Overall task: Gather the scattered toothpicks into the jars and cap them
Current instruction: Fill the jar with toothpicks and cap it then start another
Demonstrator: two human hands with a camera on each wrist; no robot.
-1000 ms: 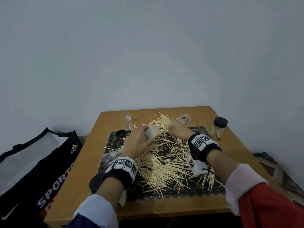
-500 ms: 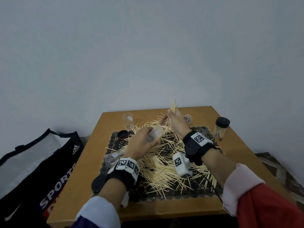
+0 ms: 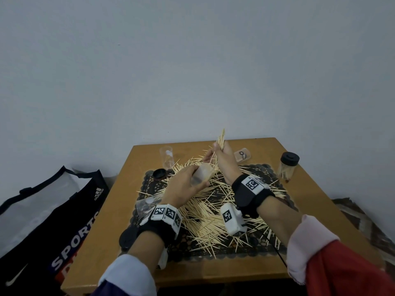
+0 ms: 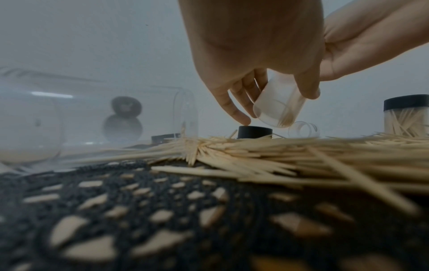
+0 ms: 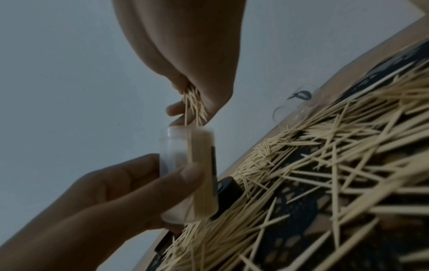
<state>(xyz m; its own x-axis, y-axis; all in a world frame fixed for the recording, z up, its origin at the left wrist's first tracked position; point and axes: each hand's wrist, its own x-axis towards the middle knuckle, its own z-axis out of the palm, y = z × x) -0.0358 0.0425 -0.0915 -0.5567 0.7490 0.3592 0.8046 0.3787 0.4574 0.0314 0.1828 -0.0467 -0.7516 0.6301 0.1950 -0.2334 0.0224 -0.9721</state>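
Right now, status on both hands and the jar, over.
Left hand grips the open jar, tilted, part-filled. Right hand pinches a toothpick bundle at its mouth. Scattered toothpicks cover the mat; loose black cap nearby. Nothing blocking.

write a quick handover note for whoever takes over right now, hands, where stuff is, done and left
Left hand holds an open, part-filled jar tilted above the mat.
Right hand pinches a toothpick bundle at the jar's mouth.
Done: capped jar with toothpicks stands at the table's right.
Left: the toothpick pile on the mat, the empty jars, loose black cap, capping.
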